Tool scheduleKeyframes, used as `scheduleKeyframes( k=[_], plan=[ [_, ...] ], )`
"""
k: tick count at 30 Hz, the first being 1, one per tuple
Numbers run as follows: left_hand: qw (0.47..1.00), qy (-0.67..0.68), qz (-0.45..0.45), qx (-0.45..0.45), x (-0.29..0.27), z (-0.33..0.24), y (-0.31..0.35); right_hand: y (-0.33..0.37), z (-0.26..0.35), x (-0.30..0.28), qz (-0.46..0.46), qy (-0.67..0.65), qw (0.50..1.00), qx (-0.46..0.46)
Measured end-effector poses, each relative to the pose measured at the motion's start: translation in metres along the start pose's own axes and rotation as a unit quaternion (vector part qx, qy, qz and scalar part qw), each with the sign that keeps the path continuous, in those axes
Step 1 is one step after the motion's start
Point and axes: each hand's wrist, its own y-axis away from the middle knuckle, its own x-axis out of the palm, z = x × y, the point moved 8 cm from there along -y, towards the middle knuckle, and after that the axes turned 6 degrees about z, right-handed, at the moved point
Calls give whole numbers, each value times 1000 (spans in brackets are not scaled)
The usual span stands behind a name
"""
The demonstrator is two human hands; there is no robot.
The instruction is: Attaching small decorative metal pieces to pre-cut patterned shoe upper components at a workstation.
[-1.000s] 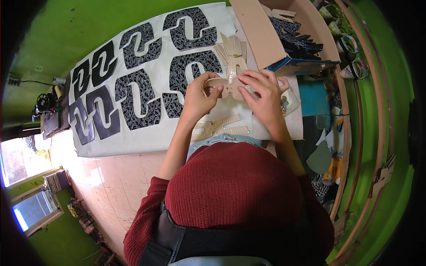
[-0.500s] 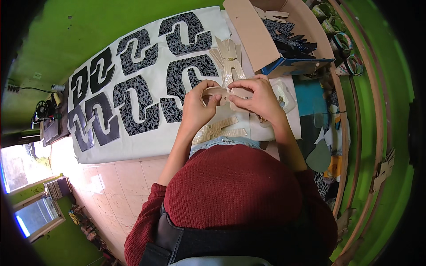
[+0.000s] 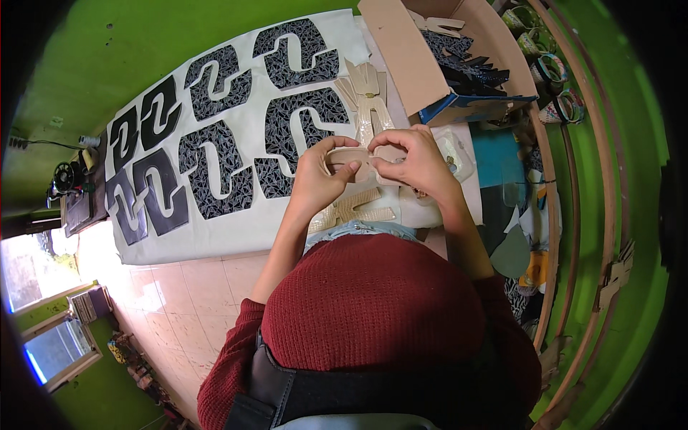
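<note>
Both my hands work over the near right part of the table on a pale beige sandal upper piece (image 3: 364, 173). My left hand (image 3: 319, 175) pinches its left side, thumb on top and forefinger curled round the far edge. At its right side, my right hand (image 3: 421, 161) grips with thumb and forefinger, their tips close to the middle. The fingers partly cover the piece. Just beyond my hands lies a stack of glossy beige strap pieces (image 3: 368, 93). A cream textured strap piece (image 3: 362, 209) rests nearer to me, below my hands.
Several black and grey patterned S-shaped cutouts (image 3: 218, 168) lie on a white sheet (image 3: 236, 240) at the left. An open cardboard box (image 3: 398, 61) with dark and beige pieces stands far right. Beside my right hand is a clear plastic bag (image 3: 459, 152). Wooden rails (image 3: 613, 165) run along the right.
My left thumb has slid slightly nearer to me on the beige piece. My right fingertips have shifted a little along its edge. Both hands keep their hold.
</note>
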Motion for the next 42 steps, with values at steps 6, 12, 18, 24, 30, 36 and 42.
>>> scheduleKeyframes(
  k=[6,12,18,24,30,36,42],
  plan=[
    [998,18,-10,57,3,-3,2,-1,-15,12,79,-225,971,25],
    [998,-5,-13,59,4,-2,0,2,-23,16,89,-250,963,43],
    [990,-85,-60,92,3,-16,5,13,21,-18,-116,60,988,-86],
    [983,-118,-71,125,5,-23,9,11,23,-13,-90,96,991,-30],
    [978,-118,-71,154,9,-27,11,13,20,-13,-135,71,988,-7],
    [979,-119,-76,150,10,-26,11,12,10,-11,-120,22,992,36],
    [979,-126,-64,144,12,-25,10,14,2,-8,-112,-15,993,36]
  ],
)
